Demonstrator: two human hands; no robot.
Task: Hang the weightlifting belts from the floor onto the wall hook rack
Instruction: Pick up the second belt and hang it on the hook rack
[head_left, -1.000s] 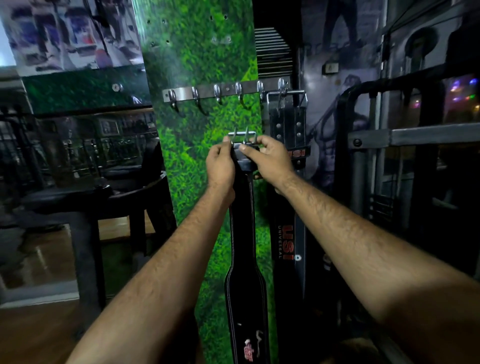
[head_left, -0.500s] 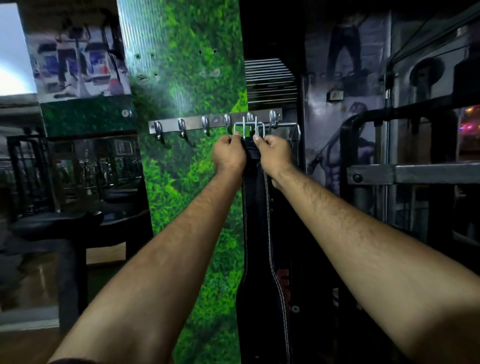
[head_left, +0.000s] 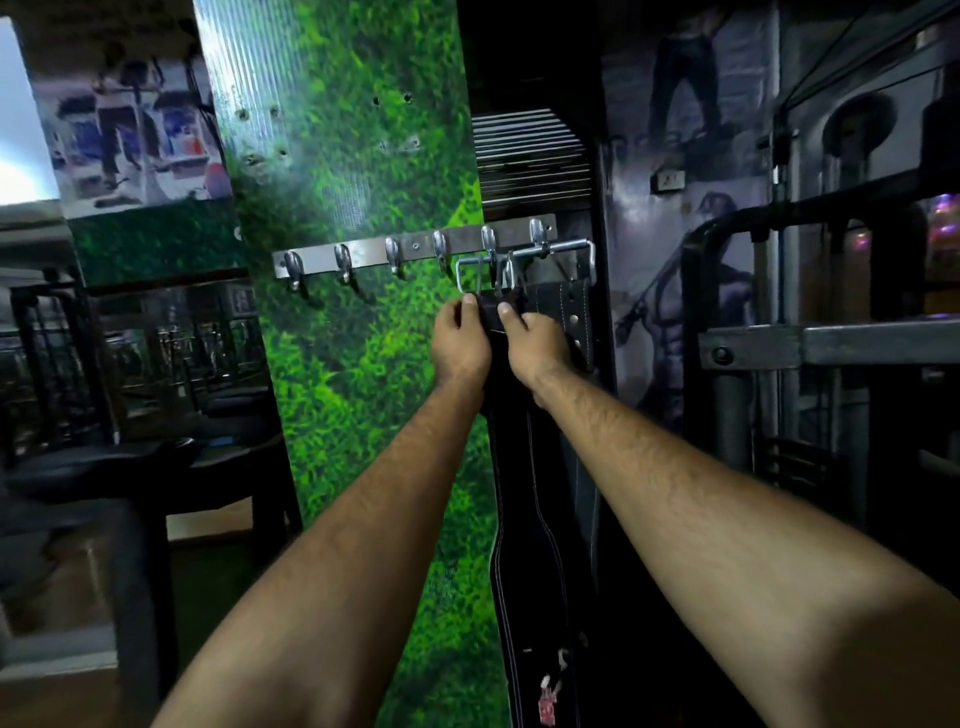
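Black leather and chrome meet at the hook rack (head_left: 415, 248), the landmark here: a steel strip of six hooks fixed across the green leaf-printed wall panel (head_left: 343, 322). A second ago the black belt (head_left: 524, 519) was held well below the rack, its buckle clear of every hook; half a second ago it had been lifted to rack height. Now the buckle (head_left: 475, 274) hangs just under the rack's fifth hook from the left, its frame seemingly caught on that hook, though the exact seat is hard to make out. The belt drops straight down from there toward the bottom of the view.

The left hand (head_left: 460, 345) pinches the belt's top end just below the buckle, thumb forward. The right hand (head_left: 535, 348) grips the same end from the other side, fingers curled round the leather. Both are still closed on it, so the weight has likely not passed fully to the hook.

Behind and to the right of the held belt, a second belt (head_left: 563, 306) already hangs from the rack's last hook by its own wide buckle. The four hooks toward the rack's left end are free.

My reading: the hanging of this belt is nearly complete; what remains is to ease the grip and check that the buckle holds
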